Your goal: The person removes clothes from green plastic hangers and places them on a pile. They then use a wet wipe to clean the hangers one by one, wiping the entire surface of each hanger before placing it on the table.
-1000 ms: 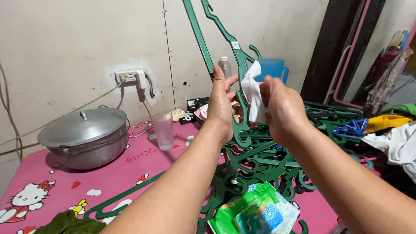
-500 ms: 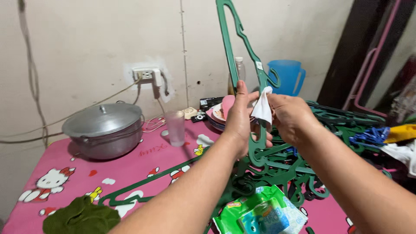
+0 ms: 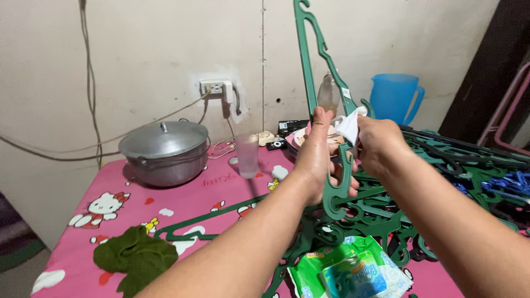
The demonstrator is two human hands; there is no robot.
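Green hanger (image 3: 319,72) in left hand (image 3: 320,160), fingers wrapped around it; right hand (image 3: 381,144) fingers apparently pinching white wipe (image 3: 349,123).

Both bare forearms are extended from the lower edge of the view toward 12 o'clock, converging near the centre. The left hand (image 3: 323,160) is held upright with the thumb raised toward 12 o'clock and the fingers curled in a closed grip. The right hand (image 3: 378,146) is set just beside it at 3 o'clock, knuckles up, its fingertips pinched together.
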